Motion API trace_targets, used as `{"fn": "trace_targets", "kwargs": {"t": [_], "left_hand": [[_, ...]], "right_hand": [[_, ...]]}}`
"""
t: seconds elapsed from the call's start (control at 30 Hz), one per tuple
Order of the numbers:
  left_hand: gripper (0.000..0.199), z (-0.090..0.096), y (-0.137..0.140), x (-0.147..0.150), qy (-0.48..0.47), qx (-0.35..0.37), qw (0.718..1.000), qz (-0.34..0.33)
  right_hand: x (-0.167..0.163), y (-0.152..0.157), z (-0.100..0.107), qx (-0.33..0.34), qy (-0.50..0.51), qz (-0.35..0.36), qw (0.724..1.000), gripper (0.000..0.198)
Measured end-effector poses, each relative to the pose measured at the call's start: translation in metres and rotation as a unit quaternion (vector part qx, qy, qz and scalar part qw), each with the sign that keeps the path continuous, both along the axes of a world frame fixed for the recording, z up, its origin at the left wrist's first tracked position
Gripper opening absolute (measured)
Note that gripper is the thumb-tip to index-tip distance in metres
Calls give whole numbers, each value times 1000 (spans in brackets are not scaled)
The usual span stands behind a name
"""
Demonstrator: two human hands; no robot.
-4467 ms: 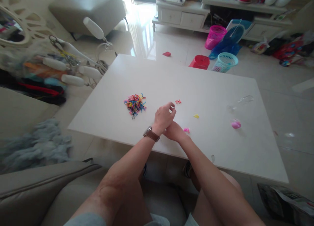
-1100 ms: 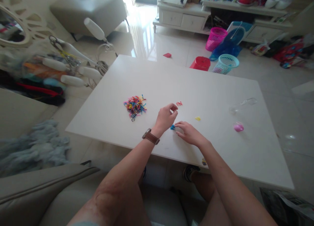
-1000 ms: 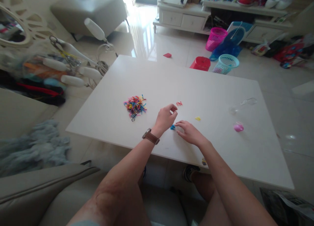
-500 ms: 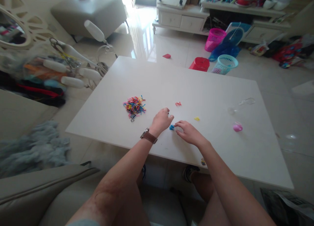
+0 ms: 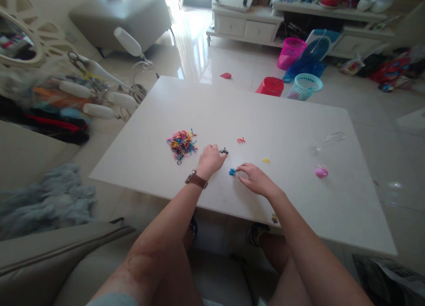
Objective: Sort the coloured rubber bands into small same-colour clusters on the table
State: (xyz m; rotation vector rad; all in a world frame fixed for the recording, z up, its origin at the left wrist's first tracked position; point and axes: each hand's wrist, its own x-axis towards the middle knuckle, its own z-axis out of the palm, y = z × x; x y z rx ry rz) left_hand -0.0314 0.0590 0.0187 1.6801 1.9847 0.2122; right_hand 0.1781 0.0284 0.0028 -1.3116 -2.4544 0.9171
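On the white table lies a heap of small multicoloured rubber bands [image 5: 182, 144], just left of my left hand [image 5: 211, 159]. That hand wears a brown-strapped watch and has its fingers apart, with no band visible in it. A small black cluster of bands [image 5: 224, 151] lies by its thumb. My right hand [image 5: 255, 177] rests with fingers spread, its index fingertip beside a small blue cluster of bands [image 5: 232, 172]. Farther out are a few red bands [image 5: 241, 140] and a little yellow cluster [image 5: 266, 160].
A pink egg-shaped object [image 5: 321, 171] and a clear plastic piece [image 5: 334, 137] lie on the right of the table [image 5: 206, 102]. A small figure sticker [image 5: 274, 218] is at the near edge. Beyond stand a red bin [image 5: 271, 86] and a light-blue basket [image 5: 304, 87].
My left hand has moved left, toward the heap, uncovering the black cluster that it hid before. My right hand has stayed by the blue cluster.
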Motion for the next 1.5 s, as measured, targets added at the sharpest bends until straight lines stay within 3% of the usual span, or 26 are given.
{"fn": "trace_targets", "kwargs": {"t": [0.4,0.97,1.5], "left_hand": [[63,-19,5,-30,120,-89,988,42],[73,-30,12,-41,163,-106,979,62],[71,-24,12,-45,169,-109,977,68]], "right_hand": [[3,1,5,-10,-1,-4,1000,24],[4,0,9,-31,-18,-9,999,24],[3,-1,12,-36,-36,-3,999,24]]}}
